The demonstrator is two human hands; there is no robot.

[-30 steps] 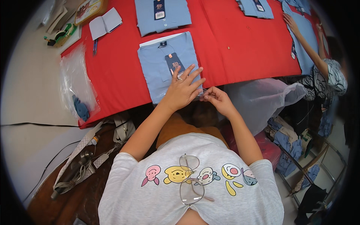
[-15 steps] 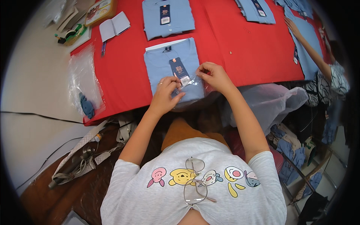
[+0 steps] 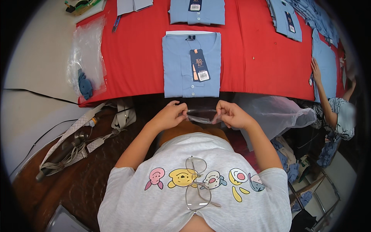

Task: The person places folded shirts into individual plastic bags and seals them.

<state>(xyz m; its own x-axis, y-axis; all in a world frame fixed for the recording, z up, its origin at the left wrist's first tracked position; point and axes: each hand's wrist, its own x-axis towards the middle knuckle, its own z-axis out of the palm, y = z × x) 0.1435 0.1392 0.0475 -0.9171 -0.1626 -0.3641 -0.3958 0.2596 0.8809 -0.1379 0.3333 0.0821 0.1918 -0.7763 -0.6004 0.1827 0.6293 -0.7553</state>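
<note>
Between my two hands, just off the table's front edge, a clear plastic bag (image 3: 201,119) is stretched by its opening. My left hand (image 3: 172,115) pinches one side of its mouth, and my right hand (image 3: 233,115) pinches the other. The rest of the bag hangs down and is hard to make out against the dark floor. Right in front of them lies a folded light blue shirt (image 3: 176,79), flat at the table's edge. A dark hang tag (image 3: 199,65) rests on the shirt, tied near its collar.
Red cloth (image 3: 131,65) covers the table. Behind lies another folded blue shirt (image 3: 212,15); one more folded shirt (image 3: 282,19) is at far right. Plastic bags (image 3: 87,50) lie at left. A co-worker's hand (image 3: 316,71) touches a blue garment at right. Cords and straps (image 3: 77,149) hang lower left.
Both hands have drawn back from over the shirt toward my body, carrying the bag's mouth and spreading it wider. The shirt and its tag are now uncovered. The head view has shifted.
</note>
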